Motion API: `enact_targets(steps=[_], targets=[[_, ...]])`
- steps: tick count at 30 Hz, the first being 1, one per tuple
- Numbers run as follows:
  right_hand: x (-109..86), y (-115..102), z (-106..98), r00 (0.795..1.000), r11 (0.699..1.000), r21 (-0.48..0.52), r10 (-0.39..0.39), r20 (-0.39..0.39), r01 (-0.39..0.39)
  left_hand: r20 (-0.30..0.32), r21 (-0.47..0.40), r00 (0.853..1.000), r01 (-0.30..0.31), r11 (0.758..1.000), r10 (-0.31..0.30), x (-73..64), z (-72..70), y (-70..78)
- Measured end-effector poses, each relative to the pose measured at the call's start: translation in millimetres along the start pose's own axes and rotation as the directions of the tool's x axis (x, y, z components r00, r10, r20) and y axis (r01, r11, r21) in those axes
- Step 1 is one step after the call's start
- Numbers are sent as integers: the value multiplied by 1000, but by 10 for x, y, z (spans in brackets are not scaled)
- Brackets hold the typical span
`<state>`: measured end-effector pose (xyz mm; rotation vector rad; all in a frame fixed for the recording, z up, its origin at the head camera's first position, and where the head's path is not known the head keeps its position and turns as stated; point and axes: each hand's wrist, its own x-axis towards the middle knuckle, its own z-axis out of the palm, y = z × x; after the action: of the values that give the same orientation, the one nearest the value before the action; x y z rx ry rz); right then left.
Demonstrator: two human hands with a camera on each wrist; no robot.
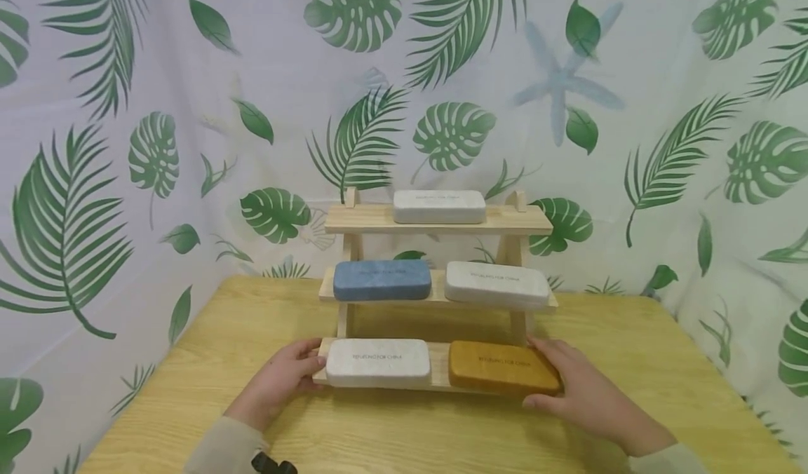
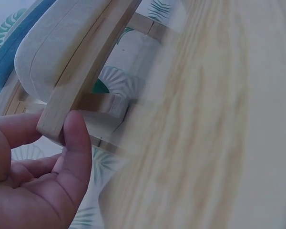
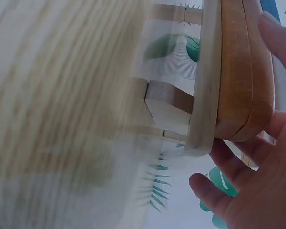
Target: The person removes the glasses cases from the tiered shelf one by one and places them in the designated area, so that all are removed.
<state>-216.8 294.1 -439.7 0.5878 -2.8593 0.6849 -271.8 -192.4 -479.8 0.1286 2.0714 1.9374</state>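
A three-tier wooden display stand (image 1: 344, 219) holds several oblong glasses cases. My left hand (image 1: 287, 372) pinches the left end of its bottom shelf (image 2: 62, 107) between thumb and fingers. Beside those fingers lies a white glasses case (image 1: 379, 363). My right hand (image 1: 583, 393) holds the right end of an orange glasses case (image 1: 499, 366) on the same shelf. In the right wrist view, its fingers reach around the end of the case, and some fingertips are hidden behind the shelf.
The middle shelf carries a blue glasses case (image 1: 381, 280) and a white glasses case (image 1: 496, 284); another white glasses case (image 1: 438, 207) lies on top. The stand is on a wooden table (image 1: 265, 313). Behind hangs a leaf-print cloth (image 1: 278, 81). A small black object (image 1: 271, 463) shows at the left sleeve.
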Motion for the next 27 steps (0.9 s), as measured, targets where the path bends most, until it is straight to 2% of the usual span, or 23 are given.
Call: enact_targets(steps=[6,10,15,19,27], targets=[[25,-1,97,1000,1000,-6,25,-4,-25,21,-26,1000,-14,1000,15,9,-12,-53],[46,-24,182,998,998,-40,42,-36,-44,34,-36,999,-23,999,24,-2,4,-38],[64,-59,197,998,997,-61,39,-54,-42,47,-57,999,-22,998,25,-7,1,-51],[71,-34,173,999,998,-64,24,-28,-26,56,-72,998,-20,997,24,-5,-15,-78],[75,-39,59,997,998,-33,61,43,-60,57,-67,998,-33,997,36,28,2,-64]])
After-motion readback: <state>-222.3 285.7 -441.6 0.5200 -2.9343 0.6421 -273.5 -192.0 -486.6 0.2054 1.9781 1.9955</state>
